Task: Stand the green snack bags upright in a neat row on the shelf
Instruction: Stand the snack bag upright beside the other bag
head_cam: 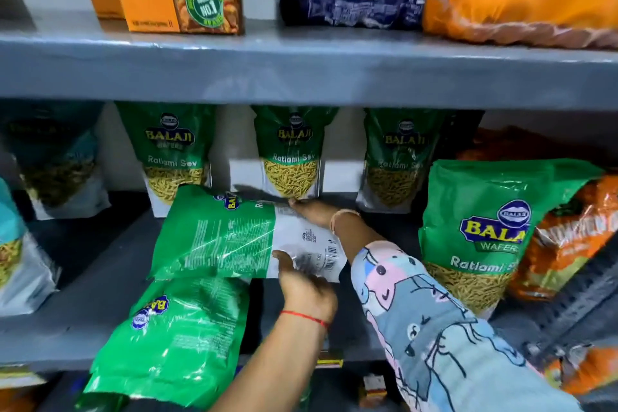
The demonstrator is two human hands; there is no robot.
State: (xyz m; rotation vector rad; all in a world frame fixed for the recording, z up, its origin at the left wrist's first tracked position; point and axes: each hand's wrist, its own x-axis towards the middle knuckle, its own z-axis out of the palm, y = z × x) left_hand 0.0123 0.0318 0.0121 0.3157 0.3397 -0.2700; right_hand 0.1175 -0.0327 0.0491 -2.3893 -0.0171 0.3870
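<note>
- The right hand (309, 211), at the end of a patterned pastel sleeve (418, 304), reached deep into the grey metal shelf (83, 304) and gripped the far edge of a flat-lying glossy green plastic snack bag (230, 237), its fingertips against the base of the upright middle green bag (289, 157).
- The left hand (306, 291), a red thread at its wrist, pinched the same bag's near edge, thumb on top.
- That bag lay on its face, back panel up, in front of three upright green bags at the back wall.
- A second flat green bag (174, 338) hung over the shelf lip and would likely have slid off if nudged.
- Tipping the held bag up risked knocking the middle bag over.
- A larger green bag (491, 237) leaned at the right against orange packets (575, 237), so the row could end up uneven.
</note>
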